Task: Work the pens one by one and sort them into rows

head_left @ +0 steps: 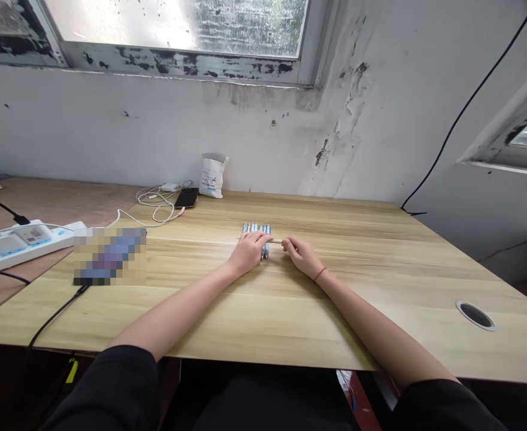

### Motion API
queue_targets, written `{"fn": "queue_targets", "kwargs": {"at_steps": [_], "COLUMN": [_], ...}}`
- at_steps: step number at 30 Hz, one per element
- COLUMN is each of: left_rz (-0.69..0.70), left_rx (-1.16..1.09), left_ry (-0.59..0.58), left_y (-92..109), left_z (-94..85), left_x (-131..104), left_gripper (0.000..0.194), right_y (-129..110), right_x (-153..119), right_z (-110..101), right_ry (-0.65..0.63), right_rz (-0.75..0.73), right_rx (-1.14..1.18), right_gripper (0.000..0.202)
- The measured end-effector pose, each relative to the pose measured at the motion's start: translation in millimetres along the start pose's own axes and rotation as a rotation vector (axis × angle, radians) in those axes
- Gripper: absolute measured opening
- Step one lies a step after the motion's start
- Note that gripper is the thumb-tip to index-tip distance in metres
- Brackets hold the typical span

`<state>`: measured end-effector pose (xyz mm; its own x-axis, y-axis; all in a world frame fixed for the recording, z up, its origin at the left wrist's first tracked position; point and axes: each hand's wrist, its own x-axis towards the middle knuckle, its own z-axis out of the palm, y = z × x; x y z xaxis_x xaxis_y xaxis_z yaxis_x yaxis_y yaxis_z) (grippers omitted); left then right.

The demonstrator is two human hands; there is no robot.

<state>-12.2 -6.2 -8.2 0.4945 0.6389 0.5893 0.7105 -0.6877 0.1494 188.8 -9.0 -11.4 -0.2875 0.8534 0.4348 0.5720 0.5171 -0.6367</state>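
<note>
Several slim blue-and-white pens lie side by side on the wooden table, partly covered by my left hand. A pale pen-like stick runs crosswise over them, between my two hands. My right hand is closed, pinching the stick's right end. The fingers of my left hand are bent over the stick's other part and the pens, and they hide much of both. What kind of stick it is does not show clearly.
Left on the table lie a blurred-out device with a black cable and a white power strip. Farther back are a black phone, white cables and a white packet. A cable hole sits at right.
</note>
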Motion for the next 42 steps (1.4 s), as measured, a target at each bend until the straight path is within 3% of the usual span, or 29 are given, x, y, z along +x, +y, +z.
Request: {"fn": "queue_targets", "kwargs": {"at_steps": [17, 26, 37, 42], "left_rz": [-0.022, -0.054, 0.038, 0.087], "left_rx": [-0.004, 0.041, 0.109, 0.164], "left_ry": [0.004, -0.055, -0.023, 0.004], "left_y": [0.5, -1.0, 0.5, -2.1], "left_z": [-0.4, 0.0, -1.5, -3.8], "left_x": [0.4, 0.0, -0.7, -0.2], "left_gripper": [0.034, 0.036, 0.038, 0.033], "right_y": [-0.4, -1.4, -4.2, -8.6], "right_x": [-0.5, -0.7, -0.1, -2.5], "right_z": [2.2, 1.8, -3.6, -6.4], "right_ry": [0.034, 0.03, -0.039, -0.076], "right_rz": [-0.017, -0.054, 0.007, -0.039], "right_rx": [0.032, -0.065, 0.007, -0.058], "right_gripper": [0.023, 0.023, 0.031, 0.029]}}
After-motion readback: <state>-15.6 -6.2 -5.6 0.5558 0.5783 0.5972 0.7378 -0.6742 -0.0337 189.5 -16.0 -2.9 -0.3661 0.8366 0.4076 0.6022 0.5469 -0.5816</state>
